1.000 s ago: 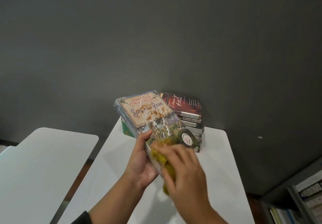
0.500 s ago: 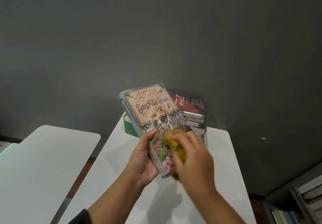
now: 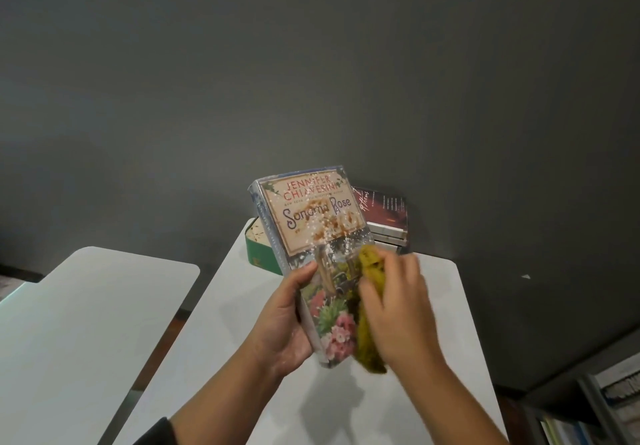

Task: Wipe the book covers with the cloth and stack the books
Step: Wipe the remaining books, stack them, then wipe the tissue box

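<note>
Left hand [image 3: 282,320] grips the lower spine edge of a glossy book [image 3: 313,236] titled "Sonoma Rose", thumb lying on the front cover, fingers hidden behind. The book is held up above the white worktop [image 3: 221,323], cover facing the camera, tilted with its top leaning left. Right hand [image 3: 398,309], motion-blurred, fingers curled round a yellow-green cloth [image 3: 369,337] and pressing it against the right side of the cover's lower half; a tail of cloth hangs below the book's bottom corner.

At the far end of the worktop, behind the held book: a stack of books [image 3: 388,226] with a dark red cover on top, on the right. A green book [image 3: 259,250] lies flat on the left, partly hidden.

A second white worktop [image 3: 86,323] stands to the left, apart. Bookshelf [image 3: 595,406] at near right corner. Grey wall behind.
</note>
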Motion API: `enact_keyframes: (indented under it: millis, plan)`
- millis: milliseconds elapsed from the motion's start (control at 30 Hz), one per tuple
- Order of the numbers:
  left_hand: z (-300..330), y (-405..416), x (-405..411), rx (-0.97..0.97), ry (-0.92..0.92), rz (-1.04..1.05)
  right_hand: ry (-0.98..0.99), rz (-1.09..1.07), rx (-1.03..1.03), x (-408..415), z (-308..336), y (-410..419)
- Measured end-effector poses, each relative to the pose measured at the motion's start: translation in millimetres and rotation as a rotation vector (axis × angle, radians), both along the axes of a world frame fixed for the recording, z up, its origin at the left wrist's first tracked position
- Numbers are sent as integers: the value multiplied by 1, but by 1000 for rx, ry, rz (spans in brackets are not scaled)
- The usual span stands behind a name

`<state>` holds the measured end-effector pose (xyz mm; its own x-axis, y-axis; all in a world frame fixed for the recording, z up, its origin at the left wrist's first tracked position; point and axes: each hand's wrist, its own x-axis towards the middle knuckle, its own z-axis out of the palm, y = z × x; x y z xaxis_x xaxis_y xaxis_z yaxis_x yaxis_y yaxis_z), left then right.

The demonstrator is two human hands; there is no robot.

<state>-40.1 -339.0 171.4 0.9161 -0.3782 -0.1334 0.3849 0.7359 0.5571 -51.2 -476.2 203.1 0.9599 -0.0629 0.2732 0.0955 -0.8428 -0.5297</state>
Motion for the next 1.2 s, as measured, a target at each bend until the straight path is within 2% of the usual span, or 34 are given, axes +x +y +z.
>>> enact_keyframes:
  millis: [100,167,300,433,500,567,667,933,1100,1200]
  plan:
    - [-1,0,5,-96,-24,0,42,228,-11,-32,0,22]
    - [-5,0,7,-152,-17,-36,-1,279,70,-31,2,22]
    - [-5,-3,2,-100,29,-43,-188,117,272,6,-8,-6]
    - [-4,-5,-3,-30,71,-47,-144,-24,298,22,-16,-17]
    - [-5,-3,-2,-70,66,-70,-199,36,279,6,-16,-3]
    - [-6,-3,0,-137,36,-93,-268,149,173,-15,-15,19]
    - [-11,-5,1,-204,61,-69,-267,252,77,-21,-16,32]
    - [-17,-8,0,-95,123,-54,-105,-4,154,29,-15,-5]
    - [-19,-1,-1,-132,-8,-78,-138,309,197,-9,-19,19]
    - [-18,-2,-4,-47,-58,-96,-148,285,273,6,-16,5]
